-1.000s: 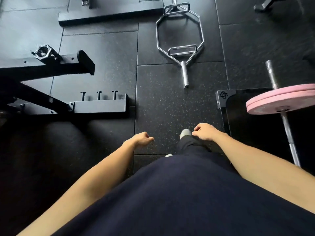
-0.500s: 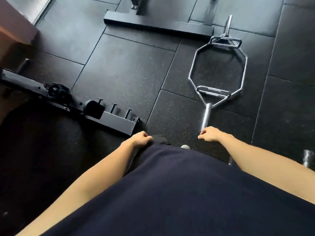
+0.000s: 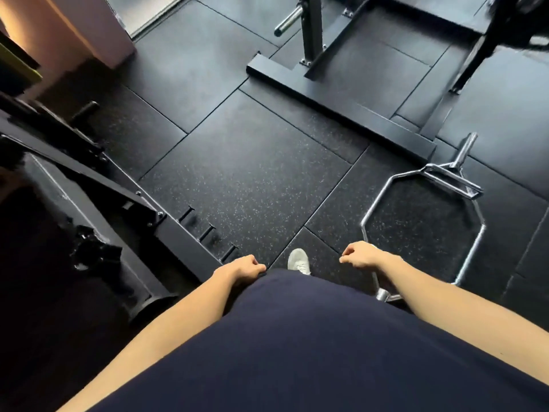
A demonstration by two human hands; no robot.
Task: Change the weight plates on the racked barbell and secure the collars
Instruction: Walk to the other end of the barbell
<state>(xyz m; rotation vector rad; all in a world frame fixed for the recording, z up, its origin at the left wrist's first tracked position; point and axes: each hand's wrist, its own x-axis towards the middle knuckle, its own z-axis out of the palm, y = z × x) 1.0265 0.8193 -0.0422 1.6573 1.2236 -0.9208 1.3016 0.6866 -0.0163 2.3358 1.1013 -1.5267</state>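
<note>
My left hand (image 3: 242,267) hangs in front of my dark shirt with its fingers curled in, holding nothing. My right hand (image 3: 361,257) is likewise loosely curled and holds nothing. No racked barbell, pink plate or collar shows in the head view. A chrome sleeve (image 3: 289,20) sticks out from a black rack upright (image 3: 312,28) at the top. A dark round plate (image 3: 520,22) sits blurred at the top right corner.
A chrome hex trap bar (image 3: 423,227) lies on the black rubber floor to my right, its near sleeve under my right forearm. A black rack base beam (image 3: 335,104) crosses ahead. A black frame with short pegs (image 3: 205,230) runs along my left. My white shoe (image 3: 298,260) steps forward.
The view has swung left and forward: the pink plate on its bar left the frame, the trap bar slid to the right, and the rack base came closer. Both hands stayed curled.
</note>
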